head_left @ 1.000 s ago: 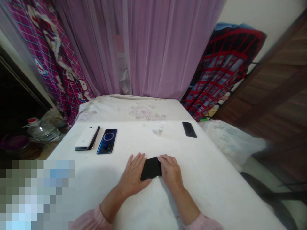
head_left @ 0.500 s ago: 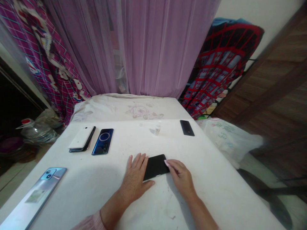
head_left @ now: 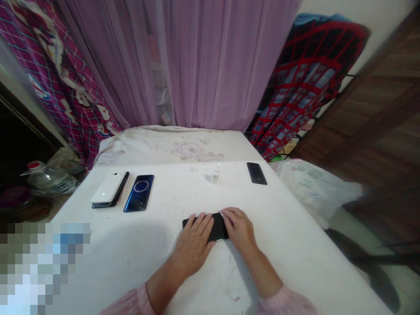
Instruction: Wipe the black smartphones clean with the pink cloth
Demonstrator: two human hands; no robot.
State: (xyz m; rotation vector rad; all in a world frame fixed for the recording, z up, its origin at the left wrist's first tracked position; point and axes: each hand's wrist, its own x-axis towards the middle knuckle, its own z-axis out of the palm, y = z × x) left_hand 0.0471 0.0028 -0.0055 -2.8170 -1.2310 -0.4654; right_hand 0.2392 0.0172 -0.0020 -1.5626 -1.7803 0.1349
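A black smartphone point(head_left: 217, 228) lies on the white-covered table, its dark glossy face up. My left hand point(head_left: 193, 245) rests flat across its left part, fingers stretched out and slightly apart. At the phone's right end, my right hand point(head_left: 239, 229) has thumb and fingers pinched together, tips against the surface. A small pale bit shows at those fingertips, too small to name. Beyond the hands stands a small white bottle point(head_left: 215, 176), beside a tiny pale piece point(head_left: 192, 169) on the cloth.
Left of the hands lie a blue phone point(head_left: 139, 192) and a stack of phones with a white one point(head_left: 110, 189) on top. A dark phone point(head_left: 257, 173) lies at the back right. The near-left corner is pixelated. Purple curtains point(head_left: 203, 65) hang behind the table point(head_left: 157, 267).
My left hand has slid rightward and further over the phone, whose left end now shows past it. My right hand has shifted slightly up and left, still pinched at the right end.
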